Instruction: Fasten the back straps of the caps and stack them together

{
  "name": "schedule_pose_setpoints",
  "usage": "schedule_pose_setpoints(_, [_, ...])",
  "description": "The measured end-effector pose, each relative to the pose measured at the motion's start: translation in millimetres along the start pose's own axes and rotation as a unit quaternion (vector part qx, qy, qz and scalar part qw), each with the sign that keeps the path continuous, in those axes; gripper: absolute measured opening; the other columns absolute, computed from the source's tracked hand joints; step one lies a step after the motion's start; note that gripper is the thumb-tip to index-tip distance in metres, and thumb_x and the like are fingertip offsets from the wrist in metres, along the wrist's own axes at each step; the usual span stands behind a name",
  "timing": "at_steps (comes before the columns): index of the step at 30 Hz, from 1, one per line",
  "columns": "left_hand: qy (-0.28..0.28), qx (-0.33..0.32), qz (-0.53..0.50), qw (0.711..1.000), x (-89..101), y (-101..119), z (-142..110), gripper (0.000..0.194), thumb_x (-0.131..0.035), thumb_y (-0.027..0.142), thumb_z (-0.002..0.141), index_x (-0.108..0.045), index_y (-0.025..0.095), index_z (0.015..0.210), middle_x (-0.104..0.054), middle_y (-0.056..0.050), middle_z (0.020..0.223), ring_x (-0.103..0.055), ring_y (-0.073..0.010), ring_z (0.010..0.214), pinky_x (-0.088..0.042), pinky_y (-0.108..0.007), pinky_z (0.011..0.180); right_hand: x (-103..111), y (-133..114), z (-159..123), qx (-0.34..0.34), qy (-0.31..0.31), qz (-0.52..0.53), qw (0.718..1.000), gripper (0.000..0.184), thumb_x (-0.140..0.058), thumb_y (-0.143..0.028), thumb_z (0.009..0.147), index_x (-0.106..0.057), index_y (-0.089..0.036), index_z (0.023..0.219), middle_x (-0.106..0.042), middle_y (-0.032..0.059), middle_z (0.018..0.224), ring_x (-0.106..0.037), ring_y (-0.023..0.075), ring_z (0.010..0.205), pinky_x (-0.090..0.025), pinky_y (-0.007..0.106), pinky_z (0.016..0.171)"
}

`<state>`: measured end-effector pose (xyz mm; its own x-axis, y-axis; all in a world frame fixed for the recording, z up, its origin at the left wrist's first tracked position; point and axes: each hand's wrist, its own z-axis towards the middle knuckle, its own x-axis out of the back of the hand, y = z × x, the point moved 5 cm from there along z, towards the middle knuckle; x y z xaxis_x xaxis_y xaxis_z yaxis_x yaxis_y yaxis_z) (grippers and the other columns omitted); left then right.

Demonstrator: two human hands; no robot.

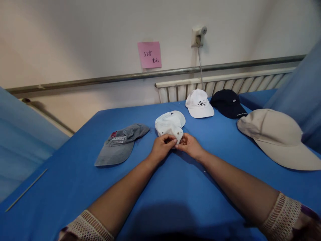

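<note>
A pale, whitish baseball cap (167, 122) rests on the blue-covered table in front of me, its brim pointing away to the upper right. My left hand (163, 146) pinches the cap's near back edge between thumb and fingers. From the other side, my right hand (190, 145) grips the same edge, and the fingertips of both hands almost meet there. The strap or closure at that spot is mostly covered by my fingers. To the left lies a grey cap (121, 144) with a red patch and white lettering, apart from my hands.
Behind stand a white cap with black letters (200, 104) and a dark navy cap (228, 103). A large beige cap (278, 134) sits at right. A thin stick (26, 190) lies at left on the blue cloth (160, 197). Blue curtains (22, 140) flank the table; a radiator (225, 82) runs behind.
</note>
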<state>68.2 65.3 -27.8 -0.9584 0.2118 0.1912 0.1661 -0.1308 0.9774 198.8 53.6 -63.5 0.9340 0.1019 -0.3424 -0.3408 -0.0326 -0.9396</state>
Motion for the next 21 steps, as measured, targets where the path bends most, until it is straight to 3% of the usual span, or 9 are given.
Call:
schedule_pose_setpoints(5, [-0.016,0.062,-0.048,0.997,0.4,-1.3,4.1,0.028,-0.077,0.039,0.063,-0.067,0.013,0.068,-0.063,-0.001,0.064,-0.053,-0.0101,0.058,-0.042,-0.024,0.059,-0.6,7.5,-0.2,0.023,0.033,-0.023,0.999,0.047,-0.083,-0.020,0.050,-0.057,-0.021,0.090,-0.070,-0.0010,0.082,-0.065,0.0148,0.074,-0.053,0.030,0.071])
schedule_pose_setpoints(10, [-0.050,0.042,-0.037,0.997,-4.1,4.1,3.2,0.031,-0.081,0.038,0.059,-0.069,0.013,0.073,-0.067,-0.003,0.072,-0.057,-0.0123,0.065,-0.045,-0.025,0.065,-0.8,8.4,-0.9,0.025,0.033,-0.053,0.998,0.043,-0.081,-0.022,0.054,-0.057,-0.020,0.089,-0.070,-0.0009,0.081,-0.065,0.0141,0.071,-0.052,0.028,0.068])
schedule_pose_setpoints(14, [-0.029,0.063,-0.057,0.996,-3.4,-0.2,4.0,0.031,-0.081,0.039,0.058,-0.067,0.013,0.068,-0.064,-0.001,0.066,-0.054,-0.0107,0.060,-0.043,-0.024,0.060,0.5,6.5,-1.5,0.030,0.039,-0.087,0.995,0.036,-0.079,-0.020,0.056,-0.058,-0.020,0.085,-0.069,-0.0014,0.075,-0.063,0.0135,0.066,-0.050,0.028,0.065])
schedule_pose_setpoints(21, [-0.020,0.096,-0.102,0.990,-3.1,-6.8,4.5,0.030,-0.082,0.036,0.057,-0.067,0.013,0.067,-0.063,0.000,0.062,-0.051,-0.0087,0.056,-0.038,-0.023,0.057,-2.5,7.4,-2.3,0.025,0.028,-0.048,0.998,0.036,-0.079,-0.021,0.055,-0.057,-0.020,0.084,-0.069,-0.0023,0.074,-0.064,0.0141,0.068,-0.051,0.028,0.067])
